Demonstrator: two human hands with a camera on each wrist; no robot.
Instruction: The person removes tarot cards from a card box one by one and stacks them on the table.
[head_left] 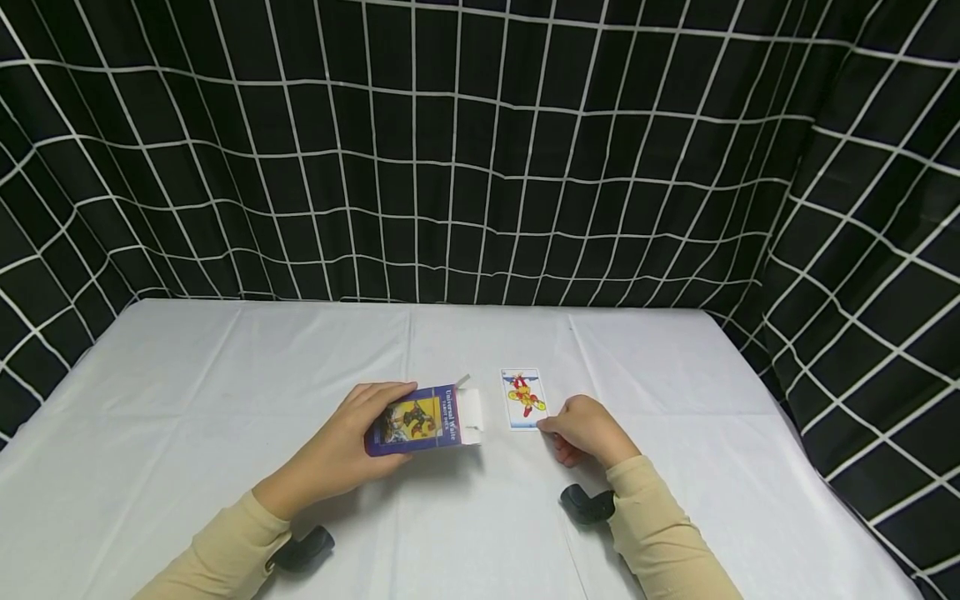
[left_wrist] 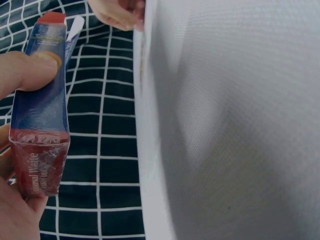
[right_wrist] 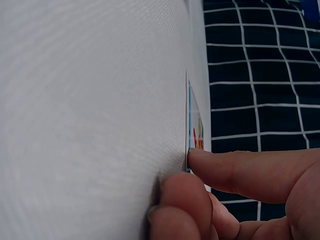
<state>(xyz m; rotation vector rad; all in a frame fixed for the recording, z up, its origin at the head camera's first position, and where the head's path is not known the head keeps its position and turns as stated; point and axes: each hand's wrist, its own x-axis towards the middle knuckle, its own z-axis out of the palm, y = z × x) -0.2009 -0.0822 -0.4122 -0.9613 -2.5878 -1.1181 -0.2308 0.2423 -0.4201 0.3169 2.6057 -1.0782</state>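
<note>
The head view shows two hands working over a white tablecloth (head_left: 225,375). The left hand (head_left: 352,437) grips a blue Universal Waite tarot deck box (head_left: 416,421), with the thumb on the near side and the fingers on the far side. The printed front of the box faces upward, and its title end points to the right, where a white flap (head_left: 470,417) stands open. In the left wrist view, the box is raised above the cloth, and its closed red end is near to the camera. To the right of the box, and apart from it, a tarot card (head_left: 522,398) lies face up, with a red and yellow figure on it. The right hand (head_left: 588,429) pinches this card at its near right corner; the right wrist view shows the thumb at the card's edge and the other fingers curled beside it, close to the cloth. Both arms wear beige sleeves (head_left: 663,525), and a black device (head_left: 588,505) sits at each wrist. Behind the table hangs a black curtain (head_left: 435,158) with white grid lines.
</note>
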